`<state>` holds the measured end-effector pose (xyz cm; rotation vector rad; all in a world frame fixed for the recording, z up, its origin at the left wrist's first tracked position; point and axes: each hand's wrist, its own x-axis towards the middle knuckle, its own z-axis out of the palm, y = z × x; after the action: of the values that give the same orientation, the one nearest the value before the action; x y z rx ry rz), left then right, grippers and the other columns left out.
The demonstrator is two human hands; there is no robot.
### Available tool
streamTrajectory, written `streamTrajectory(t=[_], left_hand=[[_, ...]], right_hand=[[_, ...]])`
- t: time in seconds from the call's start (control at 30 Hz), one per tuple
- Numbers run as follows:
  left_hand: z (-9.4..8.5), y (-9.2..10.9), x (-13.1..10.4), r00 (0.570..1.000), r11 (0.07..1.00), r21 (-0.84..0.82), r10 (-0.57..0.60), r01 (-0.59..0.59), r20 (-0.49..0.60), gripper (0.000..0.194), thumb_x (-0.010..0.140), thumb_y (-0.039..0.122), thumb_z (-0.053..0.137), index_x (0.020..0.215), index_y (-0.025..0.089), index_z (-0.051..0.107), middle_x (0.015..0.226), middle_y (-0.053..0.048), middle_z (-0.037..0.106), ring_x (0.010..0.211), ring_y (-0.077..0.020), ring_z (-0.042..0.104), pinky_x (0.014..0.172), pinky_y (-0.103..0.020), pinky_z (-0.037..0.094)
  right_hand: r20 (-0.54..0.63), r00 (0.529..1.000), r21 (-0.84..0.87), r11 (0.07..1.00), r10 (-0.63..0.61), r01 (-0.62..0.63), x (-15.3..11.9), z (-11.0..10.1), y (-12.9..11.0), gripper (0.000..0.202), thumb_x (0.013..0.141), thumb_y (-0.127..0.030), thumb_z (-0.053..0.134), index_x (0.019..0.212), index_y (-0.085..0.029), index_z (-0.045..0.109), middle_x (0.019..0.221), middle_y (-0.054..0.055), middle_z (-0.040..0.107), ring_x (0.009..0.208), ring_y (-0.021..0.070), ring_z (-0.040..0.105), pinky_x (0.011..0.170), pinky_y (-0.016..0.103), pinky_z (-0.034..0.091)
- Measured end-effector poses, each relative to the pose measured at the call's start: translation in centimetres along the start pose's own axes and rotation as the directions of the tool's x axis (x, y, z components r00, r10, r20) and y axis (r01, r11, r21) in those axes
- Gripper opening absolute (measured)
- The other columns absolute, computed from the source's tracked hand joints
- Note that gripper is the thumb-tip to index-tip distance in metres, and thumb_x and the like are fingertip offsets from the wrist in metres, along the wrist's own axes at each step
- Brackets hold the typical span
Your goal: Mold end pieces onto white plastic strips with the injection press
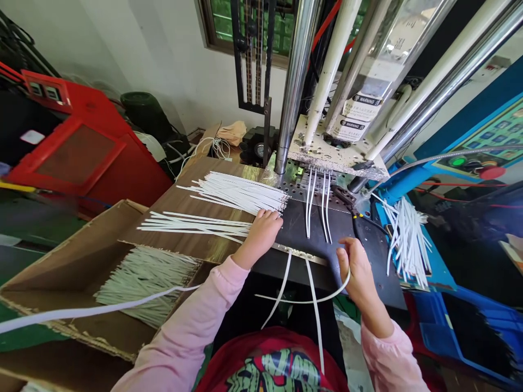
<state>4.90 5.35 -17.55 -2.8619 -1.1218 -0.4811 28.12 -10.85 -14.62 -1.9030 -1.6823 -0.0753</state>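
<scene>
My left hand (265,231) rests at the right ends of the white strips on the wooden board, its fingers bent over the strip ends; what they grip is hidden. My right hand (355,267), near the front edge of the black worktop, pinches one white strip (322,298) that curves down to the left. Between my hands lies a metal bar (300,252), with two white strips (314,294) hanging from it over the edge. Further back, several strips (311,204) stick out from under the press plate (339,149). The upper bundle (237,190) lies beyond my left hand.
A cardboard box (77,239) holding many strips stands at the lower left. Pliers (354,212) lie right of the press. Another pile of strips (408,234) sits on a blue surface at right, near a control panel (486,147). A red machine (90,147) stands at left.
</scene>
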Motion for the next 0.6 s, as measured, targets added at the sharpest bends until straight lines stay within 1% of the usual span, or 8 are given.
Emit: streamTrajectory(t=[0.1,0.2,0.27,0.33,0.37,0.43,0.5,0.6], left_hand=[[0.2,0.0,0.4,0.998,0.999,0.016,0.044,-0.043,-0.037,0.022,0.097,0.01,0.045,0.086,0.016,0.063,0.091,-0.008,0.066,0.092,-0.0246,0.059,0.092,-0.042,0.04],[-1.3,0.2,0.6,0.987,0.993,-0.118,-0.022,0.003,-0.157,0.021,0.1,0.012,0.041,0.093,0.016,0.06,0.089,-0.006,0.067,0.084,-0.0217,0.06,0.092,-0.043,0.041],[-3.8,0.8,0.4,0.944,0.955,-0.296,-0.105,0.009,-0.312,0.016,0.101,0.015,0.043,0.096,0.018,0.059,0.088,-0.004,0.068,0.082,-0.0192,0.061,0.091,-0.04,0.044],[-7.4,1.7,-0.2,0.862,0.881,-0.469,-0.191,-0.06,-0.47,0.009,0.1,0.019,0.05,0.096,0.02,0.058,0.092,-0.003,0.069,0.088,-0.0181,0.063,0.089,-0.036,0.048],[-9.3,2.3,-0.6,0.831,0.835,-0.537,-0.211,-0.121,-0.515,0.006,0.099,0.02,0.053,0.097,0.021,0.058,0.094,-0.003,0.068,0.092,-0.0178,0.064,0.087,-0.035,0.05],[-12.9,3.4,-1.2,0.81,0.742,-0.621,-0.19,-0.253,-0.556,0.006,0.097,0.018,0.056,0.099,0.021,0.06,0.094,-0.003,0.067,0.091,-0.0165,0.064,0.082,-0.032,0.052],[-15.0,4.5,-1.4,0.855,0.685,-0.668,-0.129,-0.29,-0.503,0.012,0.097,0.016,0.054,0.1,0.023,0.063,0.092,-0.002,0.065,0.087,-0.0148,0.063,0.078,-0.029,0.052],[-14.8,6.4,-0.8,0.956,0.628,-0.754,-0.049,-0.194,-0.288,0.018,0.098,0.017,0.053,0.1,0.023,0.069,0.09,-0.001,0.063,0.074,-0.0111,0.059,0.066,-0.024,0.049]], right_hand=[[0.003,0.998,-0.086,0.994,0.068,-0.067,-0.6,0.3,0.6,0.041,0.105,-0.052,0.031,0.091,-0.021,0.055,0.073,0.003,0.06,0.063,0.0194,0.058,0.058,0.03,0.039],[0.081,0.996,-0.149,0.989,0.022,-0.01,-1.0,0.6,1.3,0.043,0.105,-0.052,0.031,0.083,-0.022,0.054,0.07,0.004,0.06,0.065,0.0201,0.059,0.06,0.03,0.039],[0.137,0.99,-0.092,0.995,-0.019,0.031,-1.0,0.6,1.7,0.042,0.105,-0.05,0.033,0.087,-0.022,0.058,0.079,0.006,0.064,0.077,0.0217,0.063,0.069,0.031,0.045],[0.139,0.99,0.045,0.999,-0.011,0.004,-0.8,0.4,1.9,0.04,0.105,-0.049,0.033,0.099,-0.021,0.061,0.091,0.008,0.068,0.09,0.0228,0.064,0.081,0.034,0.049],[0.125,0.992,0.147,0.989,0.011,-0.03,-0.5,0.2,1.9,0.041,0.105,-0.049,0.031,0.109,-0.021,0.061,0.097,0.009,0.069,0.094,0.0229,0.065,0.085,0.036,0.05],[0.106,0.993,0.385,0.919,0.045,-0.082,0.3,-0.1,1.5,0.05,0.106,-0.051,0.022,0.131,-0.021,0.052,0.111,0.011,0.068,0.102,0.0227,0.065,0.088,0.038,0.053],[0.099,0.995,0.56,0.825,0.027,-0.078,1.3,-0.3,0.5,0.063,0.104,-0.056,0.007,0.149,-0.022,0.035,0.125,0.015,0.063,0.112,0.0235,0.064,0.09,0.04,0.055],[0.042,0.998,0.619,0.785,-0.055,0.017,2.5,-0.5,-1.9,0.075,0.097,-0.065,-0.009,0.159,-0.025,0.007,0.144,0.018,0.05,0.128,0.0261,0.057,0.095,0.044,0.054]])
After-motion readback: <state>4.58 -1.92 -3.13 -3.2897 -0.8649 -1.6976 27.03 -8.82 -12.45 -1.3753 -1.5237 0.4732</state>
